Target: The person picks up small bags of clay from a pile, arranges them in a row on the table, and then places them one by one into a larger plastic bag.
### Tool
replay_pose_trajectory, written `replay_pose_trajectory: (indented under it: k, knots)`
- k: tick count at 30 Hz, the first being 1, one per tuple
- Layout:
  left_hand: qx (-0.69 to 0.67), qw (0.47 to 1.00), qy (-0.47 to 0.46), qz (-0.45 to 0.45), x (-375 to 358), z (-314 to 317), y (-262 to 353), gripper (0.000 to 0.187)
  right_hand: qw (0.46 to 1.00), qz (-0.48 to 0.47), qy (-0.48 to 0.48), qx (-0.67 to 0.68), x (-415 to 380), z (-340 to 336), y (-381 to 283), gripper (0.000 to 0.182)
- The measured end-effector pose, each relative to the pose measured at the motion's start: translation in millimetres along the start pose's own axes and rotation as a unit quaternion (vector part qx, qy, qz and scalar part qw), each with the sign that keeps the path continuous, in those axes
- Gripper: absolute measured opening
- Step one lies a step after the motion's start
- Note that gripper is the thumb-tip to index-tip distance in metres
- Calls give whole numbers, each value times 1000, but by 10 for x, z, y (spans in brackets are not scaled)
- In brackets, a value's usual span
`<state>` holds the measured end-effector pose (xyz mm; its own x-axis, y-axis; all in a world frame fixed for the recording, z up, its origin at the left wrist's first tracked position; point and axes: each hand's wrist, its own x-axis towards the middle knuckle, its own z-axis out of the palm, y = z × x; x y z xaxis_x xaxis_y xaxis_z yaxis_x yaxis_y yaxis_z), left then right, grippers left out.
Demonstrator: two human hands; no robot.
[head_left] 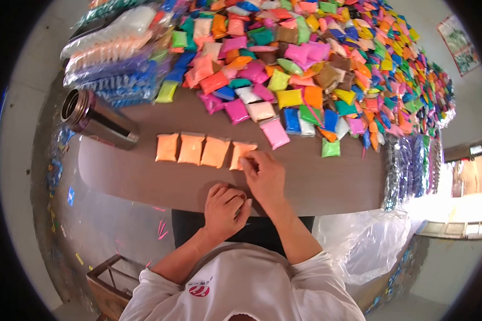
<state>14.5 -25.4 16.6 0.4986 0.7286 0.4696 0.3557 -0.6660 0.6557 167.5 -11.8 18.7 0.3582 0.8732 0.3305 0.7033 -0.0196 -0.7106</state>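
Note:
Four light-orange packets lie in a row on the brown table (pixel 144 184): the leftmost packet (pixel 167 147), a second (pixel 191 148), a third (pixel 215 151) and a rightmost packet (pixel 241 154). The fingers of my right hand (pixel 265 174) are pinched at the right edge of the rightmost packet, which lies slightly apart from the other three. My left hand (pixel 225 209) rests at the table's front edge with its fingers curled; whether anything is inside them is hidden.
A large heap of colourful packets (pixel 289 67) covers the back and right. Bagged packets (pixel 118 59) lie at the back left, beside an open metal flask (pixel 99 119). More strips of packets (pixel 412 166) stand at the right edge. A clear plastic bag (pixel 359 241) hangs below.

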Motion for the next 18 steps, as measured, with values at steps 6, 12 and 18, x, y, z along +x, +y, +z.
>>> replay_pose_trajectory:
  k: [6,12,18]
  knots:
    - [16,1000,5,12,13,29,15,14,1000,24,-18,-10,13,2,-21,16]
    - [30,999,7,29,-9,30,12,14,973,141,-44,180,84,-265,128,19]
    - [42,999,4,32,-13,36,32,13,986,40,151,63,684,-735,403,15]
